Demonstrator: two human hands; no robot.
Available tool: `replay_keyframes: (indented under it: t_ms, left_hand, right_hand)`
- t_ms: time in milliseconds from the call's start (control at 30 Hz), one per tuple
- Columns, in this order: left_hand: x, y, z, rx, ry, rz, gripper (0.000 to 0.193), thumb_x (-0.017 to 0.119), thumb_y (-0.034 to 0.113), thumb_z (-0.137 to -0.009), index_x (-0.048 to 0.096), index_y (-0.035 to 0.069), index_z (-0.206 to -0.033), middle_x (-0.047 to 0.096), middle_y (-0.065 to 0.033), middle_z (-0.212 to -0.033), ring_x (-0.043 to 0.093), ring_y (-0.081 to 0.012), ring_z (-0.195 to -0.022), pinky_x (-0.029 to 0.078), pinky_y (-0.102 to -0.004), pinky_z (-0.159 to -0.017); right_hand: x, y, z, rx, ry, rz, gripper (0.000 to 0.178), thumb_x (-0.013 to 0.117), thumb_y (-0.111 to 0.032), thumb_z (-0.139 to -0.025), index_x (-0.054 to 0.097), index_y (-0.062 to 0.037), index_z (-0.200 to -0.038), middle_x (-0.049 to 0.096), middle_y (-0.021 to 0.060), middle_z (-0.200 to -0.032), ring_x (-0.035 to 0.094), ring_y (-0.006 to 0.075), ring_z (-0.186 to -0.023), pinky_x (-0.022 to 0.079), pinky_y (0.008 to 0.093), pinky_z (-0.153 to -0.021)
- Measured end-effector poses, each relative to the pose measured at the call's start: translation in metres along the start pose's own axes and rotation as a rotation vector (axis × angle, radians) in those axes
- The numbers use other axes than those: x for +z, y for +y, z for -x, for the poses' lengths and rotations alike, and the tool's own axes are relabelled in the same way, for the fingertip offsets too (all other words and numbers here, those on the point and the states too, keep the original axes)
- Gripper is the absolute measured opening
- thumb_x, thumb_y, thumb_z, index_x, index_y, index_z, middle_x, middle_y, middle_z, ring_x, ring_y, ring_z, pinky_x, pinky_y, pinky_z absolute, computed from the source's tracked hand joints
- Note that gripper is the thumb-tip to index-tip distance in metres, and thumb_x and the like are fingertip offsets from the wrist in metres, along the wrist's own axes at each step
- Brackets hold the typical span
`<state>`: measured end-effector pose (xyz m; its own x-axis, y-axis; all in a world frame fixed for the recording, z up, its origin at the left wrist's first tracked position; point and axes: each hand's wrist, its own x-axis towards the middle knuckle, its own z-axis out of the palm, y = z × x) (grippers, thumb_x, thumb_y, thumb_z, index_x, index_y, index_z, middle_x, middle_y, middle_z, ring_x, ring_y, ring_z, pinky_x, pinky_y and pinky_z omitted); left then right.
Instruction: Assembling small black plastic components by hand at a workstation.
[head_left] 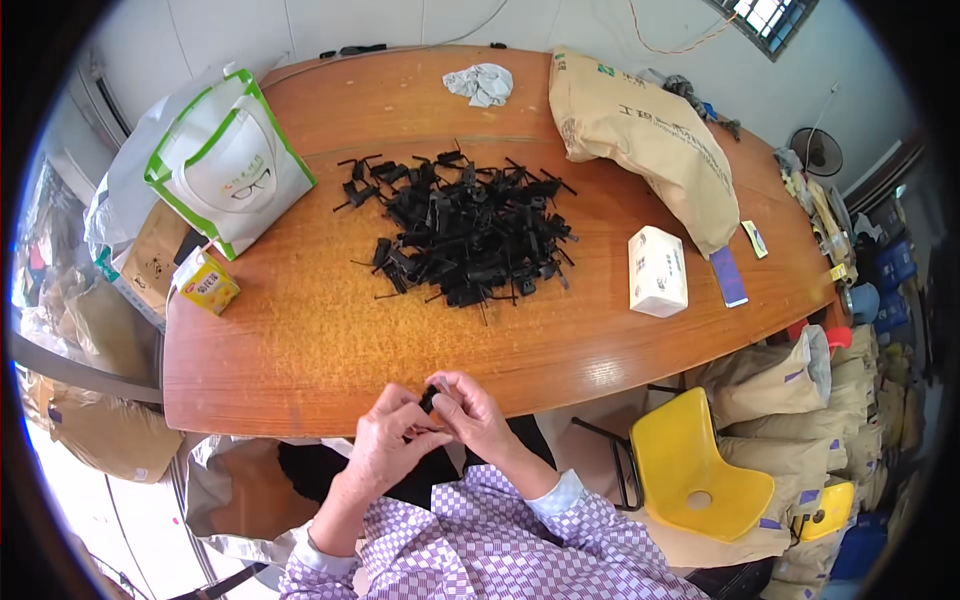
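Both hands meet just in front of the table's near edge. My right hand (pixel 474 414) pinches a small black plastic part (pixel 429 399) between thumb and fingers. Against the same part, the fingertips of my left hand (pixel 388 437) are pressed together, partly covering it. Beyond my hands, mid-table, lies a loose pile of black plastic parts (pixel 470 235) with thin rods sticking out. Several of these lie scattered at the pile's left side.
Left on the wooden table (pixel 330 350) stand a white-green bag (pixel 230 170) and a yellow drink carton (pixel 208 284). A large paper sack (pixel 650 130), tissue pack (pixel 657 272) and crumpled plastic (pixel 480 85) lie farther off. A yellow chair (pixel 690 460) is at right, an open sack (pixel 240 490) lower left.
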<state>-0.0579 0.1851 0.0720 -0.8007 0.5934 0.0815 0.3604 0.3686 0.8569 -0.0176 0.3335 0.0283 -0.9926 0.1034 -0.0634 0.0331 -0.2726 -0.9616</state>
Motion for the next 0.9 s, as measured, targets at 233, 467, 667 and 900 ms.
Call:
replay_keyframes:
  t_ms: [233, 467, 667, 900]
  left_hand:
    - [-0.001, 0.005, -0.003, 0.013, -0.129, 0.007, 0.015, 0.074, 0.004, -0.070, 0.065, 0.001, -0.083, 0.058, -0.0084, -0.088, 0.063, -0.0178, -0.071, 0.051, -0.0280, -0.061]
    - [0.012, 0.001, 0.006, -0.146, -0.140, 0.318, 0.029, 0.067, -0.007, -0.075, 0.054, 0.002, -0.099, 0.057, -0.0035, -0.088, 0.058, -0.0070, -0.072, 0.048, -0.0217, -0.062]
    - [0.029, -0.012, 0.019, -0.225, 0.001, 0.702, 0.038, 0.057, -0.010, -0.084, 0.042, 0.004, -0.116, 0.054, -0.0028, -0.093, 0.054, -0.0070, -0.082, 0.049, -0.0212, -0.069]
    - [0.034, -0.004, 0.023, -0.200, 0.090, 0.846, 0.036, 0.056, -0.008, -0.085, 0.053, 0.003, -0.120, 0.056, -0.0008, -0.084, 0.053, -0.0043, -0.066, 0.047, -0.0193, -0.057]
  right_hand:
    - [-0.017, -0.008, 0.002, 0.118, -0.052, -0.047, 0.012, 0.053, -0.011, -0.093, 0.052, -0.0059, -0.105, 0.045, -0.0089, -0.069, 0.037, -0.0012, -0.055, 0.029, 0.0156, -0.047]
    - [-0.024, -0.026, 0.008, 0.156, -0.151, -0.138, 0.009, 0.052, -0.007, -0.094, 0.051, -0.0039, -0.102, 0.048, -0.0071, -0.072, 0.039, -0.0019, -0.058, 0.030, 0.0146, -0.049]
    - [-0.015, -0.023, 0.013, 0.158, -0.141, -0.068, 0.013, 0.053, -0.011, -0.094, 0.051, -0.0021, -0.104, 0.046, -0.0069, -0.069, 0.038, -0.0015, -0.055, 0.030, 0.0153, -0.048]
    - [-0.016, -0.014, 0.029, 0.106, -0.130, -0.049, 0.025, 0.049, -0.020, -0.097, 0.051, -0.0008, -0.113, 0.047, -0.0058, -0.073, 0.038, -0.0008, -0.057, 0.029, 0.0157, -0.048]
